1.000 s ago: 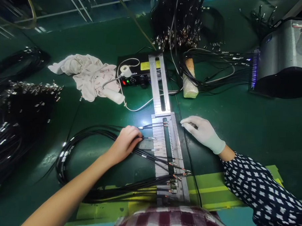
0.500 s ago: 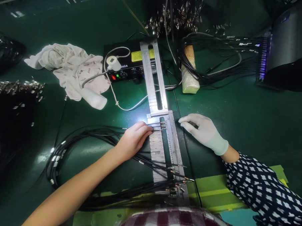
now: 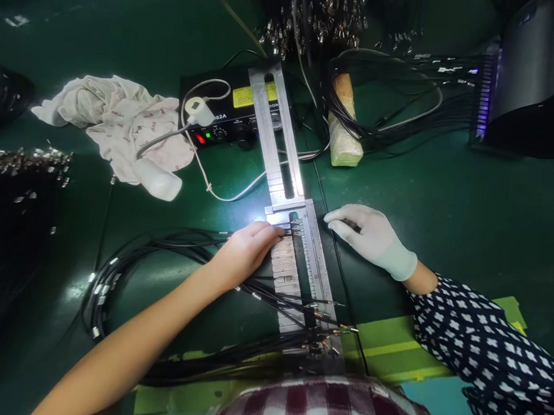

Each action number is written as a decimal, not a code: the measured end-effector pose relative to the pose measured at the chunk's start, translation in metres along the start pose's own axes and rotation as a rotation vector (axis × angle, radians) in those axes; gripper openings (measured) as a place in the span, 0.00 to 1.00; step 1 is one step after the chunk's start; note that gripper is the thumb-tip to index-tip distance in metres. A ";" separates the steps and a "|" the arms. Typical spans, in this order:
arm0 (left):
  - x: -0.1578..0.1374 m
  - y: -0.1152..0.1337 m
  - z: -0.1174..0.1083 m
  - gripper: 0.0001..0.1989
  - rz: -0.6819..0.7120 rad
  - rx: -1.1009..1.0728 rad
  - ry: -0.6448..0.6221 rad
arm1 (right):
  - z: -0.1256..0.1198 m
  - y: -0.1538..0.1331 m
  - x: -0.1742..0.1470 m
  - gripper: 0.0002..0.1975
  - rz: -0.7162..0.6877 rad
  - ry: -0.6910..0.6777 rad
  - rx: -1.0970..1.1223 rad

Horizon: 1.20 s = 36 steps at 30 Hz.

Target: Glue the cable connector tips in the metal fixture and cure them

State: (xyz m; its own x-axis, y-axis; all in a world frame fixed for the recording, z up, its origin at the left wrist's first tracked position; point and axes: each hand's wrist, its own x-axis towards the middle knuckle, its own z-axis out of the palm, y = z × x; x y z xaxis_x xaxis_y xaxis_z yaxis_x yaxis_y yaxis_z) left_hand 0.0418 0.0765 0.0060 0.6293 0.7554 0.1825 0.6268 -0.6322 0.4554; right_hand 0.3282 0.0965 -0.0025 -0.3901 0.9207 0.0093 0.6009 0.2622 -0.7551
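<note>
The bare left hand (image 3: 245, 252) lies on black wires (image 3: 183, 243) near the middle of the green counter (image 3: 442, 208). Its fingers (image 3: 271, 230) are bent and press wire ends into the top grooves of the metal rail (image 3: 297, 257). The gloved right hand (image 3: 372, 239) rests just beside the rail, fingers curled round a small dark thing; what it is cannot be told. A white cloth (image 3: 120, 121) lies toward the far left corner.

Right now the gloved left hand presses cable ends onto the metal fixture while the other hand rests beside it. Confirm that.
Not quite. In the head view the left hand pressing the cable ends onto the metal fixture is bare; the right hand, resting beside it, wears the white glove.
</note>
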 end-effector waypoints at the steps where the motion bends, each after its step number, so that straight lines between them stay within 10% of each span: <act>1: -0.002 0.001 0.001 0.10 0.003 0.024 0.003 | 0.000 0.000 0.000 0.09 0.000 0.000 0.000; 8: -0.030 0.007 0.012 0.18 -0.051 0.363 0.065 | 0.000 -0.001 0.002 0.10 -0.004 -0.010 -0.010; 36: -0.044 0.027 0.024 0.26 -0.079 0.440 -0.016 | 0.003 0.004 0.006 0.11 -0.017 0.039 -0.068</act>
State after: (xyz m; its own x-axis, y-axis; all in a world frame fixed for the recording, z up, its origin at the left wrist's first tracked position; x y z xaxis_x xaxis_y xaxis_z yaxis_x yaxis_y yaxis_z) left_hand 0.0416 0.0220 -0.0111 0.5767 0.8037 0.1467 0.8068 -0.5885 0.0526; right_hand 0.3260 0.1022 -0.0077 -0.3740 0.9262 0.0483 0.6408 0.2957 -0.7085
